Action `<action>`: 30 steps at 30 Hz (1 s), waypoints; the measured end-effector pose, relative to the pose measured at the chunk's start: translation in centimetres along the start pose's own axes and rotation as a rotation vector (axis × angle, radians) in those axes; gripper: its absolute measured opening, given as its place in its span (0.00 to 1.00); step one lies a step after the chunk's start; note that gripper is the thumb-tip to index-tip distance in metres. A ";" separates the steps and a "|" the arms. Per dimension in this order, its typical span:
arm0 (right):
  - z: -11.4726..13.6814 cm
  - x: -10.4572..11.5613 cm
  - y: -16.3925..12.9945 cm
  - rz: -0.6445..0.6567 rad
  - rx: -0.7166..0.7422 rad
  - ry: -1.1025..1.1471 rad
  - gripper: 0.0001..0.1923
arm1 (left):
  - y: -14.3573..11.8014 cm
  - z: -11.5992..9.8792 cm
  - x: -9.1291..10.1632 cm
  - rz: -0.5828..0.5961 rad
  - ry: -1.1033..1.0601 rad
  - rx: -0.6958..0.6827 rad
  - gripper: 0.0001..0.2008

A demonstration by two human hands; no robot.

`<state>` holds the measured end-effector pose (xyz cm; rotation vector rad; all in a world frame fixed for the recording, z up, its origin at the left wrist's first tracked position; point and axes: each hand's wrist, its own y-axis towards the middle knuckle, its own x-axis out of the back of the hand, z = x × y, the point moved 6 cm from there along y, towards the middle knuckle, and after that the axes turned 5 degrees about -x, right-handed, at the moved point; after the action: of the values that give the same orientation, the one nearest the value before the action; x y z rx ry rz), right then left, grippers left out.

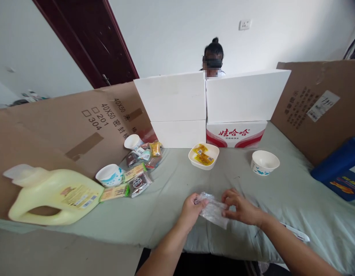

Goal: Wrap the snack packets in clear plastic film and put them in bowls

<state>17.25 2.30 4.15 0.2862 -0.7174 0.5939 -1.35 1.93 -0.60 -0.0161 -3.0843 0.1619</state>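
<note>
Near the front edge of the table (154, 214), a clear plastic bag (213, 209) sat pinched between our left hand (191, 209) and right hand (242, 209), fingers shut tight on it. We thought the thin bag could rip or slip. Behind it sat a bowl of yellow packets (203, 155), an empty bowl (265, 162), a snack pile (139, 170) and a yellow jug (52, 195).

Clear wrapper's (213, 209) contents unreadable, perhaps empty; blue bag (340, 168) cut off.

packets (204, 155) in dish (194, 159), bowl (265, 162) right, jug (55, 195) far left
</note>
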 end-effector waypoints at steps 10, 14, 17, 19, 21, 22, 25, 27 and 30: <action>-2.8 -0.8 -1.0 -0.461 -0.106 -0.467 0.22 | -1.6 -2.9 1.5 -0.241 0.742 -0.468 0.09; -0.7 -3.2 -1.4 -0.384 0.098 -0.514 0.26 | -3.4 -4.1 -2.5 0.126 0.783 -0.728 0.05; -1.8 -5.2 -1.7 -0.245 0.083 -0.574 0.32 | -3.6 -3.2 -4.1 0.262 0.849 -0.723 0.05; -3.2 -5.4 -2.2 -0.243 0.010 -0.594 0.32 | -2.9 -2.5 -3.4 0.159 0.917 -0.685 0.07; -4.1 -5.1 -2.7 -0.267 -0.025 -0.592 0.29 | -2.1 -2.1 -1.9 -0.011 0.958 -0.638 0.10; -4.3 -4.8 -2.9 -0.290 -0.033 -0.581 0.27 | -1.7 -1.9 -1.2 -0.085 0.973 -0.603 0.11; -4.3 -3.8 -3.3 -0.384 -0.070 -0.526 0.23 | -0.6 -1.3 -0.4 -0.129 1.011 -0.491 0.11; -4.1 -3.5 -3.4 -0.413 -0.095 -0.500 0.23 | 0.0 -1.2 -0.7 -0.069 1.007 -0.468 0.03; -3.9 -3.5 -3.6 -0.397 -0.122 -0.497 0.26 | 0.5 -2.0 -1.3 -0.060 0.951 -0.529 0.05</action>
<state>19.43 -0.33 -1.23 0.4564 -1.1360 0.0939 0.03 2.64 1.26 -0.0155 -2.0913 -0.5119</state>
